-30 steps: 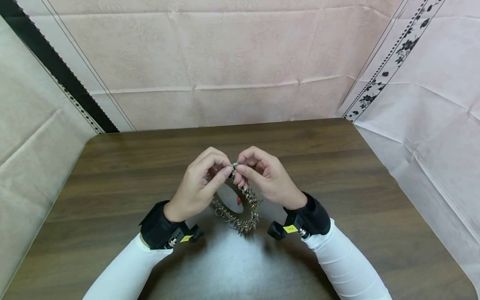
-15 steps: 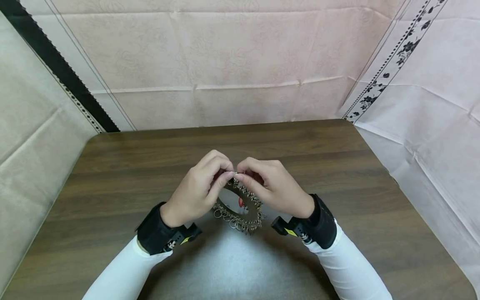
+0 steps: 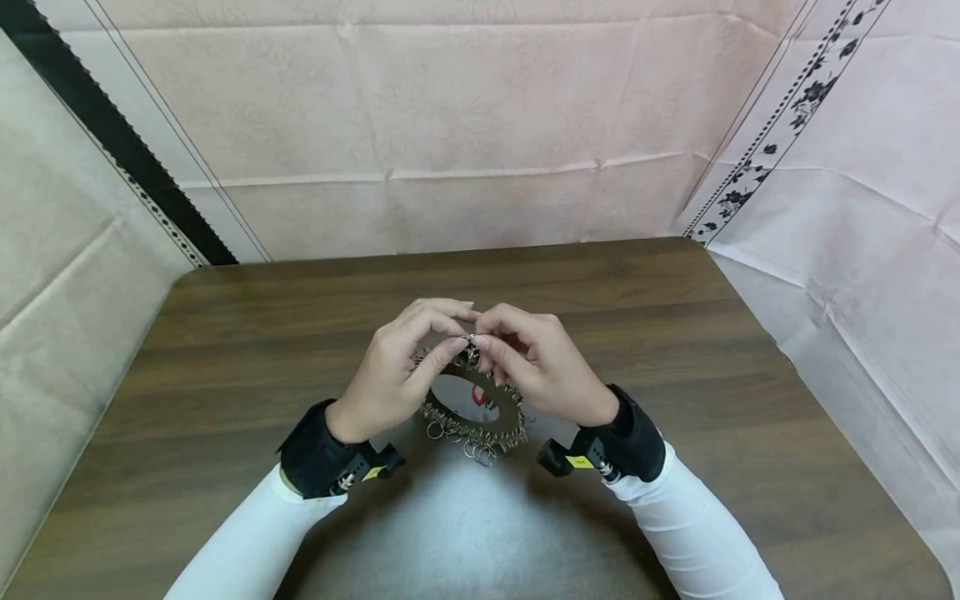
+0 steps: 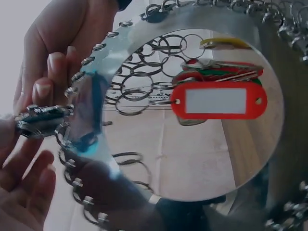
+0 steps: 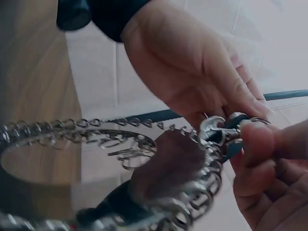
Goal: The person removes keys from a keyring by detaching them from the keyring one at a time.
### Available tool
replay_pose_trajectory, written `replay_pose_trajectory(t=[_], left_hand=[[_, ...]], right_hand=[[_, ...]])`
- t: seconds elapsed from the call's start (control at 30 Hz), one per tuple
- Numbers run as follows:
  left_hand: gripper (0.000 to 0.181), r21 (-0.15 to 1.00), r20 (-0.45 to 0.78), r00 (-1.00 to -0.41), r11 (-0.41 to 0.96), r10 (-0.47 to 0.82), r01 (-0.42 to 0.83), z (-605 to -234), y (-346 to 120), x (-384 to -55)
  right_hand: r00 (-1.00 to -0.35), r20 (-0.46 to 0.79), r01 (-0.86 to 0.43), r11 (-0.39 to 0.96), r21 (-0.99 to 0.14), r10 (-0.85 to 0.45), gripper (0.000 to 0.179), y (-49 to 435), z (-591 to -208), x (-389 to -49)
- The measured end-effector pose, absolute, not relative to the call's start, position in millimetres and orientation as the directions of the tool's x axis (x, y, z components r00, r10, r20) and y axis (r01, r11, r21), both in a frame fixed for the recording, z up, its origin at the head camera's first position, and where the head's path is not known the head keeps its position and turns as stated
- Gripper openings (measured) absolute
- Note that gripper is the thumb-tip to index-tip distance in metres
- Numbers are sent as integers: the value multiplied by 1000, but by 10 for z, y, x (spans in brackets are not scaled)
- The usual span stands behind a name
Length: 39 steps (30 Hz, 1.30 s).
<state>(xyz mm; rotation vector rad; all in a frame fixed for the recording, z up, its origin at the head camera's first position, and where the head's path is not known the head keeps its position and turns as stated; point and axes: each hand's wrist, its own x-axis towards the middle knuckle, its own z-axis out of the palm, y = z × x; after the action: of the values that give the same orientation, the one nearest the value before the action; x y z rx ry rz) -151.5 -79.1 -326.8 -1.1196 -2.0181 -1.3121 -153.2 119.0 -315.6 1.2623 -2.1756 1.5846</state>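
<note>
A flat metal hoop (image 3: pixel 442 412) hangs below both hands in the head view, its outer edge lined with many small split rings and links. At its top, my left hand (image 3: pixel 386 371) pinches a small key ring (image 5: pixel 260 120) between thumb and finger. My right hand (image 3: pixel 543 367) pinches the same spot from the other side, thumb against finger. A shiny silver link piece (image 5: pixel 211 129) sits beside the fingertips in the right wrist view. Through the hoop's opening, the left wrist view shows a red key tag (image 4: pixel 219 100) with a pale label, and several keys (image 4: pixel 226 72) behind it.
The hands are over a brown wooden table (image 3: pixel 262 350). Pale patterned cloth (image 3: pixel 480 125) stands behind it and along both sides. Loose key rings (image 4: pixel 139 82) hang inside the hoop's view in the left wrist frame. Black wrist bands with small cameras sit on both wrists.
The hands dip and draw closer together, then lift slightly again, pinching at the hoop's top throughout. The hoop tilts a little, and the red tag shows more through its opening.
</note>
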Motion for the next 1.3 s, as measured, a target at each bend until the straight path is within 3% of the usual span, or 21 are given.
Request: replay_pose_trajectory(t=[0.37,0.8,1.1,1.3], left_hand=[[10,521,734,-553,196,394,831,-3298,-814,-1546],[13,380,801,-456,260,387,888,-3275,-847,-1560],[15,407,781,-478,252,401,878,-3248,-866,-1550],[11,457,776,-523,256,353,852,-3268,-819,-1528]], right_hand=[[-658,591,-666,-7,-746,-467,6,1162,-3199,-1549],[-707,584,-595,-112,-796,-398,5,1131,-3207,-1553],[-716,581,-588,-115,-801,-386,6,1113,-3205,-1535],[-728,570,-569,-129,-812,-381,7,1108,-3214,-1532]])
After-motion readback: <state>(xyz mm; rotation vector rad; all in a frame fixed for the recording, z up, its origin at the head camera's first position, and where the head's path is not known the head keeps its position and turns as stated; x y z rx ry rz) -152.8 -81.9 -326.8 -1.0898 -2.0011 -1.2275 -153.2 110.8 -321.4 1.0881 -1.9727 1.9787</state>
